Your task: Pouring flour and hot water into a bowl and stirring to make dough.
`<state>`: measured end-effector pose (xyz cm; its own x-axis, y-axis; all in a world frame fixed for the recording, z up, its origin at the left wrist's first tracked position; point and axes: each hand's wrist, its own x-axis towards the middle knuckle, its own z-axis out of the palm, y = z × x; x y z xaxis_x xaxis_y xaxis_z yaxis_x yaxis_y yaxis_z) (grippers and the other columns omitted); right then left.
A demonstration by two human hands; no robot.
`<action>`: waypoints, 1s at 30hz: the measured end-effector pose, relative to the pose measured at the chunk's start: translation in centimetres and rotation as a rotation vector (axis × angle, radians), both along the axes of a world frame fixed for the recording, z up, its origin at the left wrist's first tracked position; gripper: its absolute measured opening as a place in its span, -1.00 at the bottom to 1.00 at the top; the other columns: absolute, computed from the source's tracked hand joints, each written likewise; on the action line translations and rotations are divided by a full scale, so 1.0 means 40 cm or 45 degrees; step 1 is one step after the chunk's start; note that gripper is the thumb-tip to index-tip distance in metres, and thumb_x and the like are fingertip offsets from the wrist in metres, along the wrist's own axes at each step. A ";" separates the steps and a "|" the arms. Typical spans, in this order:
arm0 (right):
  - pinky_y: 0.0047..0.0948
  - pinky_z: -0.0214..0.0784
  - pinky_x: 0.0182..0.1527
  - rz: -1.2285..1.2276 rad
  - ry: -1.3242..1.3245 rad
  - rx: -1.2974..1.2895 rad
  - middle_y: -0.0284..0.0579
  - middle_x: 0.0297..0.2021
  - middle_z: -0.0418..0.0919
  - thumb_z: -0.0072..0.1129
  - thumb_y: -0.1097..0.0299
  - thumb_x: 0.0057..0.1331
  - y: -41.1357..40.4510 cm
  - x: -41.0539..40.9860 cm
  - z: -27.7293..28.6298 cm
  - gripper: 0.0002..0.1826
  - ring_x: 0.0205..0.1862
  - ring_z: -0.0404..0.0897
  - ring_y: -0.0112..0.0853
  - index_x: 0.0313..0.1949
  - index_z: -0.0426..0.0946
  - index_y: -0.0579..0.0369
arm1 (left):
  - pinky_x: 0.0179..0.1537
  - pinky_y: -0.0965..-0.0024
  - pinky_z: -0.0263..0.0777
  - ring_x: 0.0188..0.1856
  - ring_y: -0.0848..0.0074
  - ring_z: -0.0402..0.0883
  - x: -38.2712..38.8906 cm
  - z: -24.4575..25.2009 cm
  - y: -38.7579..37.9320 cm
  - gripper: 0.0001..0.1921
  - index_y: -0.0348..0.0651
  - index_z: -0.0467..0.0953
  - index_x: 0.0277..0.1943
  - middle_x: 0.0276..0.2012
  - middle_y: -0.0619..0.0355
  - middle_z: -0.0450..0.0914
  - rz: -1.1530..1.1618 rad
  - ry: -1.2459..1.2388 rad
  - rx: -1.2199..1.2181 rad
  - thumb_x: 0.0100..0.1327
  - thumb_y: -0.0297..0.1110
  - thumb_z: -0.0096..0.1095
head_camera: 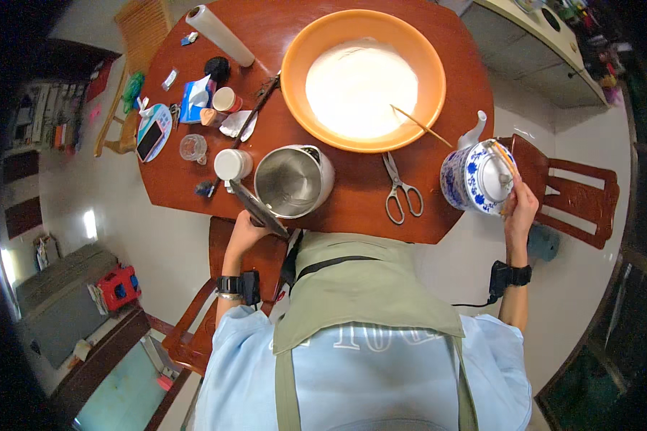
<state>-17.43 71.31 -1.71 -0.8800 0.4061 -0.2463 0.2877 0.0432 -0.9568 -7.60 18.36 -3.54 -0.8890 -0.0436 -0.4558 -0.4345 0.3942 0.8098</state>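
Note:
My right hand (521,207) grips the handle of a blue-and-white patterned teapot (458,180) at the table's right edge. Its lid is on and its white spout points away from me. In my left hand (246,231) is a dark, flat piece (259,209), perhaps a lid or handle, seen nearly edge-on. Right beside it stands an uncovered steel-lined pot (288,183), whose visible inside is bare metal. Beyond, a large orange basin (431,70) holds white powder (361,89), with a thin wooden stick (423,127) leaning over the rim.
Steel scissors (394,188) lie on the wooden table (350,199) below the basin. At left are a white-lidded jar (233,164), a glass mug (193,148), a tissue pack (194,102), a phone (150,141) and a plastic-wrap roll (221,36). A wooden chair (577,199) stands at right.

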 end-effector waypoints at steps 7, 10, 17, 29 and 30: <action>-0.67 -0.17 -0.68 -0.055 0.110 -0.076 -0.53 -0.71 0.23 0.13 0.27 0.31 -0.002 -0.173 -0.073 -0.69 -0.72 0.11 -0.75 -0.60 0.42 0.02 | -0.19 0.43 0.47 -0.31 0.56 0.62 0.011 -0.021 0.005 -0.81 -0.28 0.59 -0.34 -0.40 0.16 0.67 0.070 -0.021 -0.005 -0.08 -0.52 0.40; -0.68 -0.14 -0.62 -0.038 0.102 -0.113 -0.52 -0.66 0.26 0.14 0.26 0.31 -0.008 -0.214 -0.078 -0.72 -0.66 0.13 -0.75 -0.54 0.49 0.08 | -0.16 0.42 0.47 -0.30 0.54 0.61 0.032 -0.028 0.008 -0.76 -0.29 0.58 -0.30 -0.38 0.18 0.66 0.107 0.052 0.001 -0.10 -0.53 0.41; -0.67 -0.13 -0.68 -0.028 0.122 -0.135 -0.52 -0.72 0.21 0.17 0.23 0.30 -0.011 -0.291 -0.100 -0.67 -0.73 0.10 -0.73 -0.61 0.40 0.01 | -0.10 0.37 0.45 -0.18 0.50 0.56 0.083 -0.026 0.034 -0.58 -0.30 0.48 -0.07 -0.19 0.17 0.60 0.279 -0.017 0.053 -0.08 -0.62 0.31; -0.68 -0.13 -0.70 0.023 0.130 -0.100 -0.53 -0.75 0.19 0.18 0.12 0.29 -0.017 -0.325 -0.136 -0.61 -0.75 0.10 -0.74 -0.62 0.39 0.01 | -0.20 0.41 0.43 -0.25 0.53 0.50 0.129 -0.011 0.053 -0.72 -0.34 0.46 -0.10 -0.29 0.19 0.57 0.243 0.108 -0.267 0.08 -0.62 0.21; -0.68 -0.12 -0.70 0.005 0.151 -0.039 -0.53 -0.75 0.19 0.17 0.11 0.30 -0.004 -0.328 -0.147 -0.62 -0.75 0.10 -0.73 -0.62 0.40 0.01 | -0.22 0.40 0.43 -0.26 0.53 0.50 0.138 -0.033 0.031 -0.74 -0.33 0.46 -0.11 -0.30 0.20 0.56 0.231 0.038 -0.245 0.10 -0.61 0.21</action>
